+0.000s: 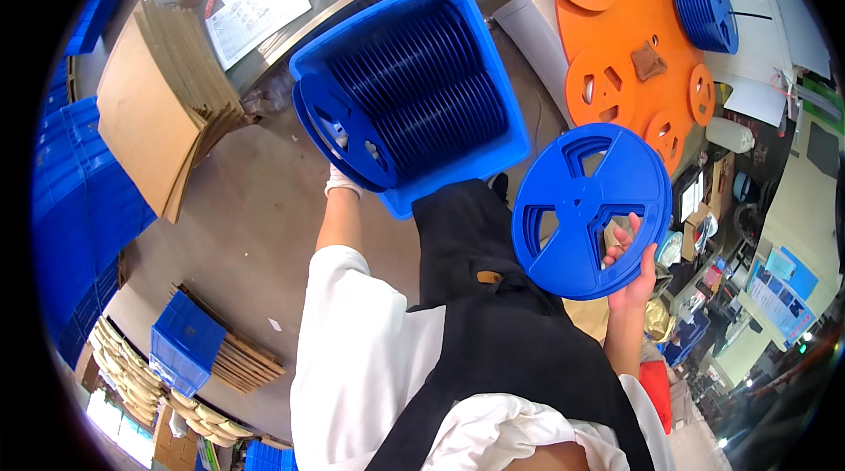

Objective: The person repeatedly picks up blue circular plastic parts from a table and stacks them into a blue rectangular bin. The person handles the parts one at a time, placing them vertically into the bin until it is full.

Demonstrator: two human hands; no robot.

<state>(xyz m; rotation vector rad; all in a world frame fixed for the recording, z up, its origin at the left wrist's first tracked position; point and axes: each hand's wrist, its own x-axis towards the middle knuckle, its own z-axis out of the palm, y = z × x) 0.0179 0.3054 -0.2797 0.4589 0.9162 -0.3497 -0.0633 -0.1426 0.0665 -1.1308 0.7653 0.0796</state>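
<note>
Crumpled white cloth collar (502, 423) nearest the lens. Right hand (634, 282): grasping a stack of round blue plastic reels (581, 246), fingers through a window, thumb at the rim, just outside the lower right corner of the blue plastic bin (506, 154). Left hand (341, 180): mostly behind a dark blue plastic reel (352, 123) slanting at the bin's left edge; grip hidden, impossible to tell. Probably best: pinch every layer, keep rims flush, and steady the slanting reel clear of the dark blue row (422, 88) inside.
</note>
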